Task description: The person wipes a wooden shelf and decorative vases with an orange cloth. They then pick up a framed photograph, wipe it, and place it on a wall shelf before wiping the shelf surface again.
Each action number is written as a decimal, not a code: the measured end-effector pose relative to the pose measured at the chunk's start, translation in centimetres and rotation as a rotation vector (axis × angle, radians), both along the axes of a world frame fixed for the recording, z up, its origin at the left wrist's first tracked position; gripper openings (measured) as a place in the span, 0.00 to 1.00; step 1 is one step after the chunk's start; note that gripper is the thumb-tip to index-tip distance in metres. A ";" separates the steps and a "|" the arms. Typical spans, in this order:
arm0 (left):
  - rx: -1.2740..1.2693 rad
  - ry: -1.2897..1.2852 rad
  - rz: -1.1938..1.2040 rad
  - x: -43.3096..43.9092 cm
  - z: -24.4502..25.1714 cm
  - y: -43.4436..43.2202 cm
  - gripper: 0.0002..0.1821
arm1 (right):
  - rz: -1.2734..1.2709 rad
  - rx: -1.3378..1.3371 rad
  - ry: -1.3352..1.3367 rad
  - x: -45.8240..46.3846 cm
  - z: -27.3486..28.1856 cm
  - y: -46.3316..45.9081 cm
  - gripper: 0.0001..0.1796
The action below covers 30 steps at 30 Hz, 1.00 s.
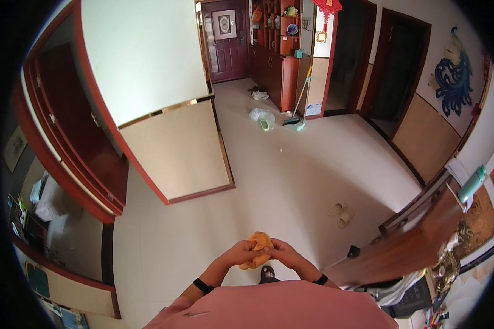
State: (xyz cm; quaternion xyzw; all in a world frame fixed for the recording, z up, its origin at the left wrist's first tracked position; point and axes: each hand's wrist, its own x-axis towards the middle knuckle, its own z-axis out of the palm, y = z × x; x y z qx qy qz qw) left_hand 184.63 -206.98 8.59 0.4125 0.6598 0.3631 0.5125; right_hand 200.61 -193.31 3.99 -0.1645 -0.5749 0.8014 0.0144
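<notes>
An orange cloth (260,239) is bunched up between my two hands, in front of my chest. My left hand (242,252) grips its left side. On the other side, my right hand (285,251) has its thumb and fingers closed on the same cloth. Folds hide some of my fingertips. Both wrists wear black bands. Beneath the cloth, one of my feet in a dark sandal (267,272) shows on the pale tiled floor (181,242).
Pale slippers (341,214) lie ahead to the right, beside a wooden cabinet (411,234) bearing a green bottle (472,183). Farther off are a broom (304,92) with a dustpan (296,124), a plastic bag (262,116) and shoes (259,95). A wall corner (230,181) juts out left.
</notes>
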 end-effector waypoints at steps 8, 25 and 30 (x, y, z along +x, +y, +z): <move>0.316 0.046 0.189 -15.7 -0.3 15.2 0.10 | -0.119 0.087 0.051 -13.9 3.1 17.6 0.15; 0.194 -0.128 -0.050 -51.2 3.4 59.5 0.13 | -0.316 -0.249 0.068 -50.5 5.8 53.9 0.25; 0.247 -0.114 -0.219 -59.5 1.9 72.0 0.15 | -0.505 -0.377 0.140 -54.8 2.6 64.6 0.23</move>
